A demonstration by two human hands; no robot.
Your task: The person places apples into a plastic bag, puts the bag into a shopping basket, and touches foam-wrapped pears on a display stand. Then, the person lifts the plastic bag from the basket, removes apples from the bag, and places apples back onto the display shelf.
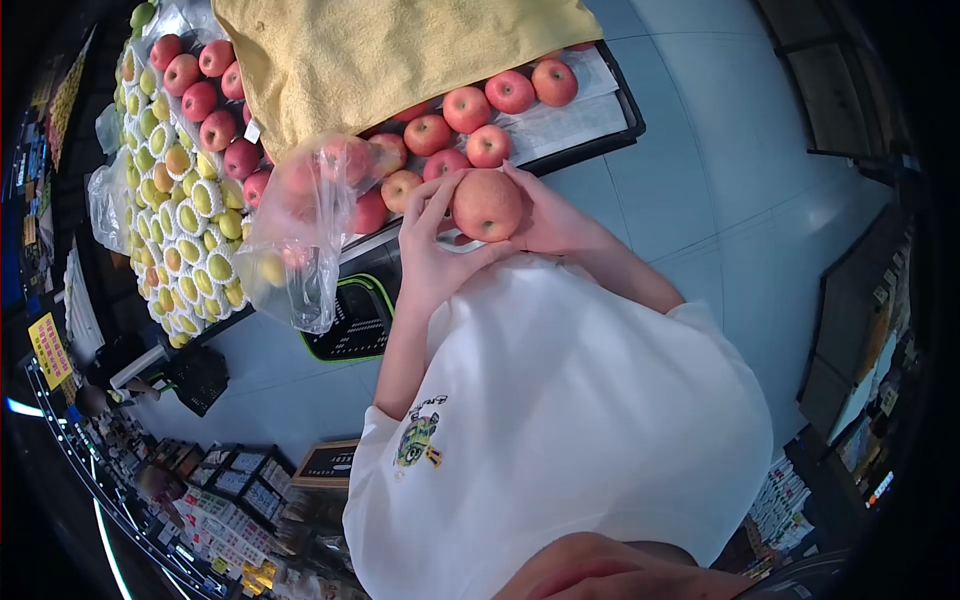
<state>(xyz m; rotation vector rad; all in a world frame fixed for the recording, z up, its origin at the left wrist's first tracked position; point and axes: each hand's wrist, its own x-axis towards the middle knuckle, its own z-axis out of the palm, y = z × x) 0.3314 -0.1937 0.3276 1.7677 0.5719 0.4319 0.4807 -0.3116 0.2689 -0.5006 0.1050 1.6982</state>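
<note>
A large red apple (pixel 488 205) is held between both hands in front of the white shirt. My left hand (pixel 432 245) curls around its left side, with the thumb beneath. From the right, my right hand (pixel 542 215) presses against the same apple, its fingers partly hidden behind it. A clear plastic bag (pixel 305 240) hangs over the stand's edge to the left of my left hand; red and yellow fruit shows through it. Just beyond the hands, several loose red apples (pixel 427 135) lie in the display under a yellow cloth (pixel 390 60).
Foam-netted green fruit (pixel 185 220) fills the stand at the left. A black basket with a green rim (pixel 350 320) sits below the stand, and a second black basket (pixel 200 380) is farther left. Dark shelving (pixel 850 310) stands at the right.
</note>
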